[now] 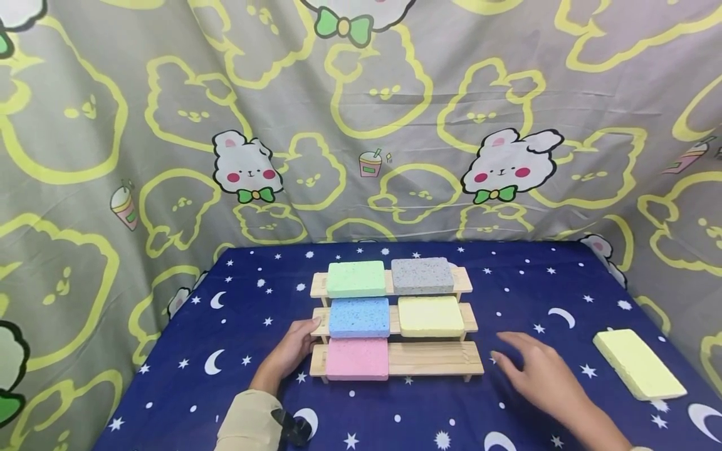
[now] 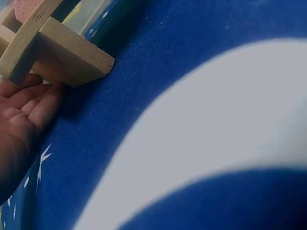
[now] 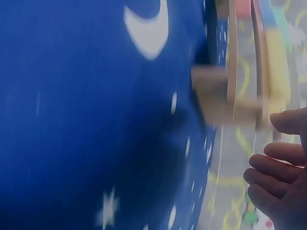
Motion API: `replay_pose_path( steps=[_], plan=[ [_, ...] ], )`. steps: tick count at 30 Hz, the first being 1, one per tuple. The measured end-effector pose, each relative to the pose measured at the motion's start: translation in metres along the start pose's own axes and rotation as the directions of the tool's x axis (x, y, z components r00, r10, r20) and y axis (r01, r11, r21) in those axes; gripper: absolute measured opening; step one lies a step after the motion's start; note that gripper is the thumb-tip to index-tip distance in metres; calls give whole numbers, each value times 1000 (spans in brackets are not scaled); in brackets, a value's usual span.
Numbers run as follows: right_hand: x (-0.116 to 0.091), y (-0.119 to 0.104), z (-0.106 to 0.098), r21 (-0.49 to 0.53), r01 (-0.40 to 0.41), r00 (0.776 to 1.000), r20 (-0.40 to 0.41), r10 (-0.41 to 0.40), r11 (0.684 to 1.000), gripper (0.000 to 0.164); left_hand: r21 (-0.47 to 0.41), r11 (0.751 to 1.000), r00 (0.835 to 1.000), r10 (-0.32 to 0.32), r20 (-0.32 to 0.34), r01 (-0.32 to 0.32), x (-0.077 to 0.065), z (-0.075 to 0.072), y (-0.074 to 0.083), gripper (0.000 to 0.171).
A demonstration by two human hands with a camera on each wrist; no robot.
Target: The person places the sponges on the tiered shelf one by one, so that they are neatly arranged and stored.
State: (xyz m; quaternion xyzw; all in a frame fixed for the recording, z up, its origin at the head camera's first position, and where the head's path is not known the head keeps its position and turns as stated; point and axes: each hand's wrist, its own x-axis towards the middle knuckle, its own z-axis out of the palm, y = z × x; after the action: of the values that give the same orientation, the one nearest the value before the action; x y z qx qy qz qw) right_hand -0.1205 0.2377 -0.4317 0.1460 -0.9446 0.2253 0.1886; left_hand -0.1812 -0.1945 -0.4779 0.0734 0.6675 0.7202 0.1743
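Observation:
A three-tier wooden stand holds rectangular sponges. The top tier carries a green sponge on the left and a grey one on the right. Below them lie a blue sponge and a yellow sponge. On the lowest tier a pink sponge fills the left part, with bare wood to its right. My left hand grips the stand's left end near the middle tier. My right hand hovers right of the stand, holding nothing, fingers extended and thumb apart.
Another yellow sponge lies on the table's right side, beyond my right hand. A dark blue cloth with moons and stars covers the table. Patterned curtains hang behind it and along both sides.

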Motion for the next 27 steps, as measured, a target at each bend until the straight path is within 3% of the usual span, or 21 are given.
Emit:
replay_pose_path(
  steps=[9, 14, 21, 27],
  plan=[
    [-1, 64, -21, -55, -168, 985, -53, 165, 984, 45, -8, 1000, 1000, 5, -14, -5, -2, 1, 0, 56],
    [-7, 93, -33, -93, -263, 965, -26, 261, 960, 53, 6, 1000, 1000, 24, 2, -24, -2, 1, -2, 56],
    [-17, 124, -49, -152, -381, 923, -6, 385, 912, 57, 13, 1000, 1000, 22, -4, -22, -2, 3, -2, 56],
    [-29, 144, -57, -185, -412, 906, 22, 423, 892, 63, 4, 1000, 1000, 14, -20, -14, -1, 2, 0, 57]
  ],
)
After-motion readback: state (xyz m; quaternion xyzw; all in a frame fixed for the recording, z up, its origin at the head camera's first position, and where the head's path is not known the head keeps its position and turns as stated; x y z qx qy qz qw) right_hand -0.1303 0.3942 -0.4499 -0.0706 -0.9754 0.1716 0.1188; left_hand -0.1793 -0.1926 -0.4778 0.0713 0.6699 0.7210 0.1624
